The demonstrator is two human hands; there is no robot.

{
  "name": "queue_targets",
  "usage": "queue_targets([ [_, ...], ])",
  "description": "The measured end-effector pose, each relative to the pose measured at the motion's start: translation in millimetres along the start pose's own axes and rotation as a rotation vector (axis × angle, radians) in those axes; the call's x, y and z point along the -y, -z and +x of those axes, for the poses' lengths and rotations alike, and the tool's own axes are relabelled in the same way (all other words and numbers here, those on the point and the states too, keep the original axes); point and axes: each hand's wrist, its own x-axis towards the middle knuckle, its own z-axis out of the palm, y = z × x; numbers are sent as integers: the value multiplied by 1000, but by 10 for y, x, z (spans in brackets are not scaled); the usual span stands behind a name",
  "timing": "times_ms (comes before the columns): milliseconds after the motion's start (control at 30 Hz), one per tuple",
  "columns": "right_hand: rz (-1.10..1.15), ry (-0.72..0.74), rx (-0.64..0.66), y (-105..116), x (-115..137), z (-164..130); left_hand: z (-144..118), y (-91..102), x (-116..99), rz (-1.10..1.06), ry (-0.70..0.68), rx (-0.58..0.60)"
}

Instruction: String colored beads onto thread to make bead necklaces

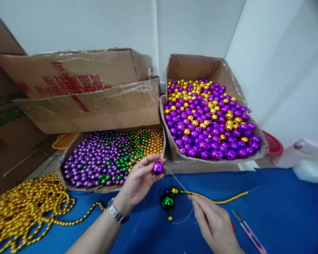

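Observation:
A shiny purple ball bead [158, 168] is held in the fingers of my left hand [140, 178], which wears a metal-band watch [116, 211]. My right hand [213, 220] pinches a long, thin needle [178, 181] whose far end reaches the purple bead; whether it has entered the bead's hole I cannot tell. Between my hands, a big green ball [167, 201] lies on the blue cloth [286, 211] with small gold and green beads beside it. A string of small gold beads [225, 201] runs right from there, and clear line curls below.
One carton [62, 165] holds small purple, green and gold beads; another carton [214, 160] holds larger purple and gold balls. Gold bead strands [29, 208] are heaped at left. Pink thread snips [250, 233] lie right of my right hand. A red basin [274, 143] stands behind.

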Motion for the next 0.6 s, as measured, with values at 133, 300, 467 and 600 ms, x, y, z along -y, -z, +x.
queue_targets([
  [133,-14,7,28,-22,-6,-9,-36,28,-9,11,-13,10],
  [300,-69,12,75,-25,-20,-16,-56,71,-23,62,-37,44],
  [467,-80,33,75,13,-22,-22,-63,115,-60,95,-41,20],
  [600,-118,52,96,17,-40,-26,-83,142,-80,110,-20,22],
])
